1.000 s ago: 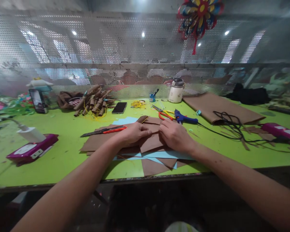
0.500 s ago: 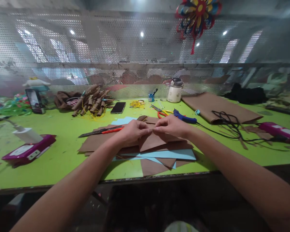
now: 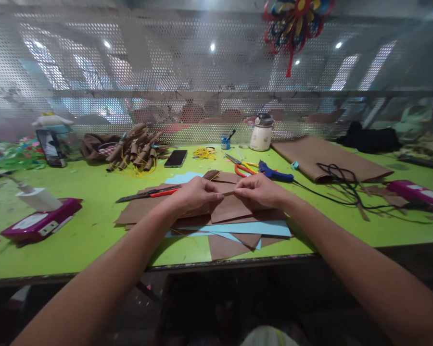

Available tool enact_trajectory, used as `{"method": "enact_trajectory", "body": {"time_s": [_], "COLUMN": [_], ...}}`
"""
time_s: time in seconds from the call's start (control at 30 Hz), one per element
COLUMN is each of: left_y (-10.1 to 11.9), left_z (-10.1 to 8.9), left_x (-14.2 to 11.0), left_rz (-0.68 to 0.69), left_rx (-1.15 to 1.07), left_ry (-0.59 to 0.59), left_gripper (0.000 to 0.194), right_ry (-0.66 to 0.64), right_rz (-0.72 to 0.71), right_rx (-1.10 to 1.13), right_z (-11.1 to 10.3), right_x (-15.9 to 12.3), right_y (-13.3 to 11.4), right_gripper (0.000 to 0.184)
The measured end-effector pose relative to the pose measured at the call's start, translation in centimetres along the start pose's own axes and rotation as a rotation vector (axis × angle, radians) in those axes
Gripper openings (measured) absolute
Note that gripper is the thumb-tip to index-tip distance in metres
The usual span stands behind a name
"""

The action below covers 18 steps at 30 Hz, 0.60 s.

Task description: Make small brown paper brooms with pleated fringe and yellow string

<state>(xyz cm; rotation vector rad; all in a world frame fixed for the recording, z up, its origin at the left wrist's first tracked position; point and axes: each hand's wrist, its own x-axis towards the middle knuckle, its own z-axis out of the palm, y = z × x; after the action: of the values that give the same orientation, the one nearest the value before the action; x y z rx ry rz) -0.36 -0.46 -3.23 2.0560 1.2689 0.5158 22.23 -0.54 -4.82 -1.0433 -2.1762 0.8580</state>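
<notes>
A small piece of brown paper point(image 3: 231, 207) is pinched at its far edge between my two hands, above a pile of brown and light blue sheets point(image 3: 252, 228). My left hand point(image 3: 199, 194) grips the left end of that edge with thumb and fingers. At the other end, the fingertips of my right hand point(image 3: 257, 190) close on the same edge, which looks narrowly folded. A utility knife point(image 3: 149, 193) with red on its handle lies on the pile beside my left hand. Just beyond the hands is a small bundle of brown strips point(image 3: 211, 175).
Past my right hand lie a blue glue gun point(image 3: 276, 174) and scissors point(image 3: 243, 167). Rolled brown paper tubes point(image 3: 139, 149), a phone point(image 3: 175, 158), a bottle point(image 3: 261, 133) and a large folded brown sheet point(image 3: 324, 156) sit farther back. Purple power strips point(image 3: 43, 223) flank the green table point(image 3: 94, 240).
My right hand has moved from flatter on the paper to a fingertip pinch at its far edge. It came close to my left hand, then slid slightly right.
</notes>
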Motion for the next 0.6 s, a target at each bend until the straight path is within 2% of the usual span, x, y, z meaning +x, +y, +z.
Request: {"method": "enact_trajectory", "body": {"time_s": [0.17,0.3,0.43,0.6], "left_y": [-0.1,0.5,0.8,0.8], "left_z": [0.3,0.5,0.5,0.2], "left_x": [0.0,-0.3,-0.5,-0.2], "left_rz": [0.05,0.123,0.186,0.254], "left_rx": [0.096,0.056,-0.013,0.078], "left_ry": [0.046,0.01,-0.077,-0.027], "left_gripper": [0.031,0.028,0.028,0.028], "right_ry": [0.045,0.101,0.027,-0.015], "right_rz": [-0.021,-0.029,-0.1,-0.134], "right_rx": [-0.092,-0.113,-0.062,-0.096], "right_z": [0.6,1.1,1.3,0.6], "right_x": [0.3,0.6,0.7,0.4], "right_y": [0.3,0.0,-0.4,-0.4], "right_gripper": [0.028,0.028,0.026,0.031]}}
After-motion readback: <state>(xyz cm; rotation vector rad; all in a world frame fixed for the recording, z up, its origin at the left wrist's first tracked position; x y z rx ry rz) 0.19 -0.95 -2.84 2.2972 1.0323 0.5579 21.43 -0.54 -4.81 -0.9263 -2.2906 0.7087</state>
